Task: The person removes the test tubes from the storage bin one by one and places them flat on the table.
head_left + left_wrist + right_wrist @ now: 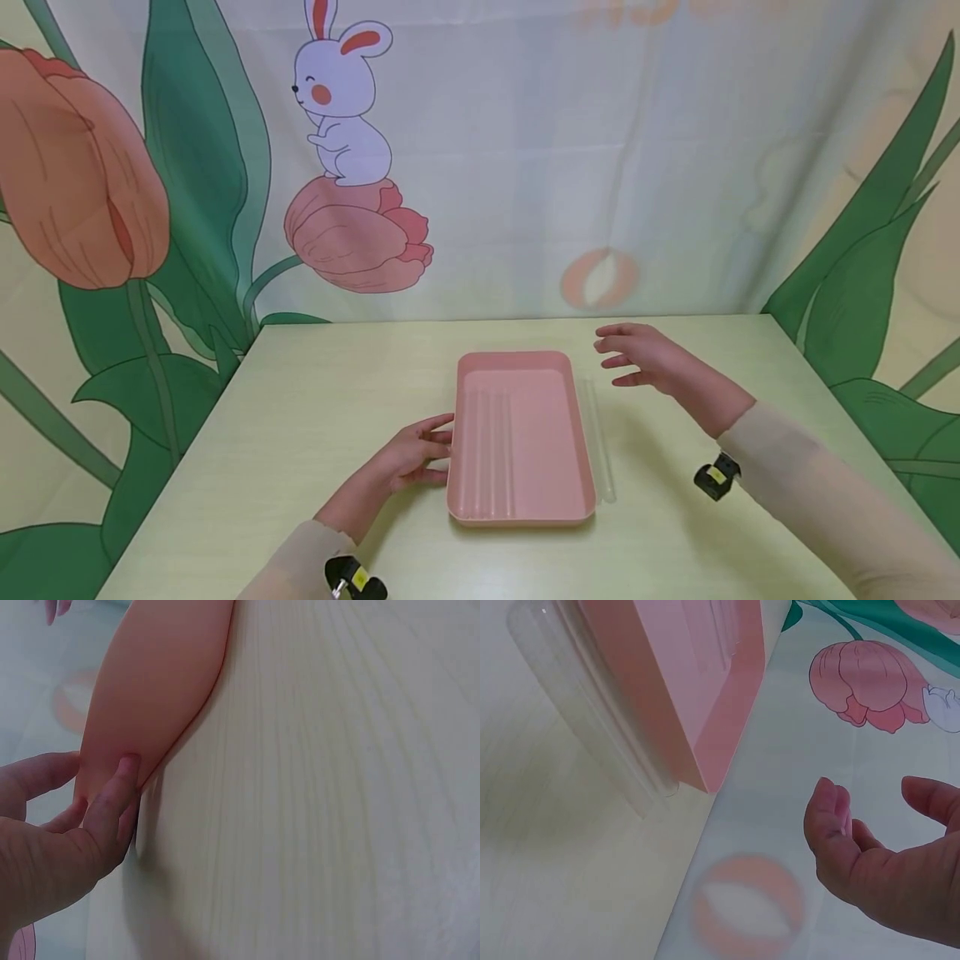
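A pink rectangular tray [543, 450] lies on the table. Several clear tubes [491, 450] lie lengthwise side by side in its left half. More clear tubing [600, 450] lies on the table along the tray's right side, and the right wrist view shows this clear tubing [577, 697] close to the tray wall. My left hand [415, 454] touches the tray's left side with extended fingers; in the left wrist view the thumb of that hand [52, 847] rests against the tray wall [161, 675]. Beyond the tray's upper right corner, my right hand [641, 354] hovers with loosely bent fingers, holding nothing.
A pale wood-grain table [337, 375] extends around the tray. Behind its far edge hangs a curtain [510, 167] printed with a rabbit, tulips and leaves. A small black device [717, 477] is strapped to the right sleeve, another black device [356, 577] to the left.
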Demonstrator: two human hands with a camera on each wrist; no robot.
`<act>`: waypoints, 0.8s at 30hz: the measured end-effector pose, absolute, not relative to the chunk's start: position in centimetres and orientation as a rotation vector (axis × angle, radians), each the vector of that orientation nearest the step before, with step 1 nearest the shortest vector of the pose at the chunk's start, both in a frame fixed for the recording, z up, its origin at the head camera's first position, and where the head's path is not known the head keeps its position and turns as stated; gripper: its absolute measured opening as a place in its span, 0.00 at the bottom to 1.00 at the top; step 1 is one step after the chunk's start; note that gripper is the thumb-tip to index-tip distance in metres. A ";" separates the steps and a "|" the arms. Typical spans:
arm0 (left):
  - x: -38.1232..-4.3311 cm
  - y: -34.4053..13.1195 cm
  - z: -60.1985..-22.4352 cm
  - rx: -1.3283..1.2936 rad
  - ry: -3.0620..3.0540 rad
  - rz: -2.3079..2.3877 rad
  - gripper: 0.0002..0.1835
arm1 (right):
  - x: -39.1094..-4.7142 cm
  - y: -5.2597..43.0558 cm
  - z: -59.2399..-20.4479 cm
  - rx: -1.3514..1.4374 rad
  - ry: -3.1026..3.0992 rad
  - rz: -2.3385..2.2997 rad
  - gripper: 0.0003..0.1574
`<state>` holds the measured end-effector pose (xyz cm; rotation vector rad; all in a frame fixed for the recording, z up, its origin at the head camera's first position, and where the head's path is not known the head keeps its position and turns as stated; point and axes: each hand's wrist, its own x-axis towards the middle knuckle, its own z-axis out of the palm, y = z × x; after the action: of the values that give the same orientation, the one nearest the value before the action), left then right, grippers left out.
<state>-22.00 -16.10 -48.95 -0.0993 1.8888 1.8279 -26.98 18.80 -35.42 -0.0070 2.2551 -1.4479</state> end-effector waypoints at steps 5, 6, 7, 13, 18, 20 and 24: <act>-22.0 -16.1 -49.0 -0.096 1.888 1.827 0.35 | -26.9 18.0 -35.1 -0.045 2.229 -1.432 0.40; -22.0 -16.1 -49.0 -0.096 1.889 1.827 0.35 | -26.9 17.8 -35.1 -0.049 2.225 -1.428 0.40; -22.0 -16.2 -49.0 -0.095 1.891 1.825 0.35 | -26.9 17.7 -35.1 -0.053 2.221 -1.423 0.40; -22.1 -16.2 -49.0 -0.090 1.893 1.824 0.35 | -26.9 16.8 -35.3 -0.075 2.178 -1.405 0.39; -22.0 -16.1 -49.0 -0.081 1.894 1.828 0.35 | -26.9 15.9 -35.6 -0.111 2.122 -1.377 0.38; -21.9 -16.1 -49.0 -0.085 1.898 1.827 0.35 | -27.0 15.5 -35.9 -0.119 2.109 -1.361 0.38; -21.9 -16.0 -49.0 -0.100 1.906 1.826 0.35 | -27.3 14.7 -36.6 -0.103 2.087 -1.346 0.37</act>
<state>-21.88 -16.04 -48.99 -0.1001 1.9057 1.8265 -27.35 14.74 -36.59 -0.1028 2.0867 -1.3461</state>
